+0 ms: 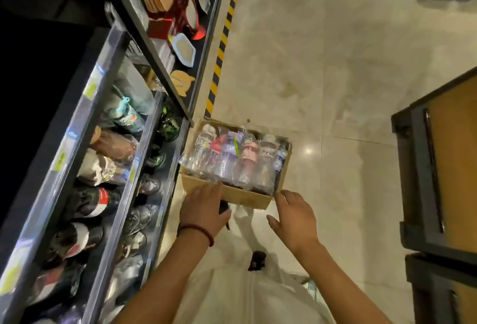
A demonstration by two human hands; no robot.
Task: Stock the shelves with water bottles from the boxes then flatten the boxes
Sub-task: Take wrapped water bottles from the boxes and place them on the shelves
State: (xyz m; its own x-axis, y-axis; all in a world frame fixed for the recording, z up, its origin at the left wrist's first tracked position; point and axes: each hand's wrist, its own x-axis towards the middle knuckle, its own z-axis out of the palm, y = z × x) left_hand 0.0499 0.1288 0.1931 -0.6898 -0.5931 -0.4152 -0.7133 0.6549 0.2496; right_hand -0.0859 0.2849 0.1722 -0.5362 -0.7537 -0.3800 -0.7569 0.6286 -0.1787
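Down on the pale tiled floor (pixel 335 52) sits an open cardboard box (pixel 247 196), just beside the foot of the dark shelves (pixel 144 168) on the left. Its top is open and it is packed with water bottles (pixel 232 158) lying side by side, each wrapped in clear plastic; clear, red, purple and pink ones show through the wrapping.

Both hands reach toward the near wall of the box. The left hand (pixel 204 210), with a beaded bracelet (pixel 200 232) at the wrist, lies with its fingers over the near edge close to the left corner, touching the cardboard; the fingers look fairly straight, though their tips are hard to make out. The right hand (pixel 294 218) is spread with relaxed fingers and holds nothing; its fingertips come just up to the box's near right corner, and whether they touch it cannot be told.

More wrapped bottles already lie in rows on the shelves' tiers. A yellow-and-black striped tape (pixel 224 37) runs along the floor beyond the box. At the right edge of the floor stands a dark-framed wooden cabinet (pixel 438 163).
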